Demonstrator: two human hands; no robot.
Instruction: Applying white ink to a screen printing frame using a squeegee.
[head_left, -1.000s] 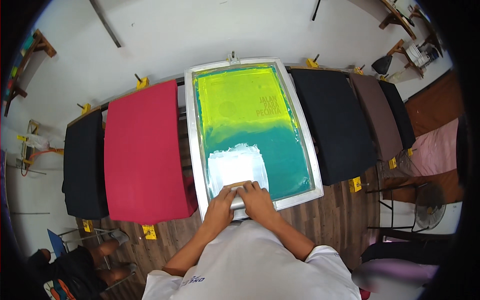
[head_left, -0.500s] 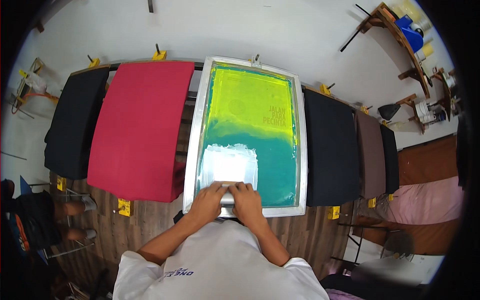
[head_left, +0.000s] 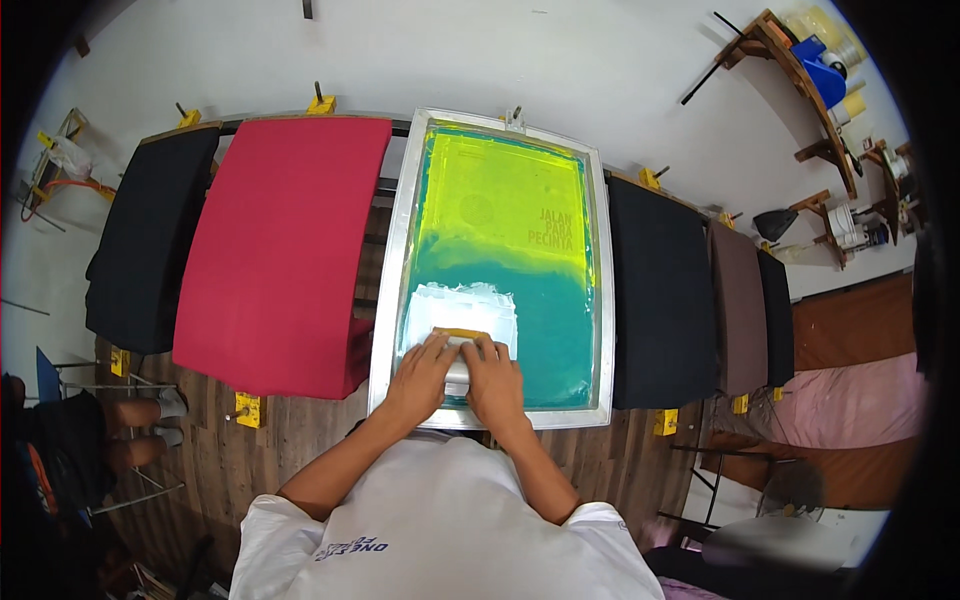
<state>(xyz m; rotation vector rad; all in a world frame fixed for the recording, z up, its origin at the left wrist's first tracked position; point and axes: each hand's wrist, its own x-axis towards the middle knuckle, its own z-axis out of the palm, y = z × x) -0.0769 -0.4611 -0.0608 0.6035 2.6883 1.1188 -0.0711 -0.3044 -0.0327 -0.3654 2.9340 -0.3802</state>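
Note:
A squeegee [head_left: 457,333] with a yellowish blade and a pale metallic handle is gripped in both hands. My left hand [head_left: 418,382] closes over its left side, and my right hand [head_left: 493,378] over its right side; the fingers hide much of the handle. It rests over a patch of white ink [head_left: 465,300] at the near left of a printing screen. That screen has a silver metal frame [head_left: 603,320] around a mesh, yellow-green at the far part and teal [head_left: 555,335] nearer me. Dark lettering shows on the yellow part.
Red fabric [head_left: 285,250] covers a board left of the screen, with a black one [head_left: 150,245] beyond. To the right stand boards in black [head_left: 662,300] and brown [head_left: 738,305]. Yellow clamps [head_left: 248,410] hold their ends. At far left, a person's legs [head_left: 135,430] show.
Both hands have pushed the squeegee a little away from me over the white ink. More of its yellowish edge shows now.

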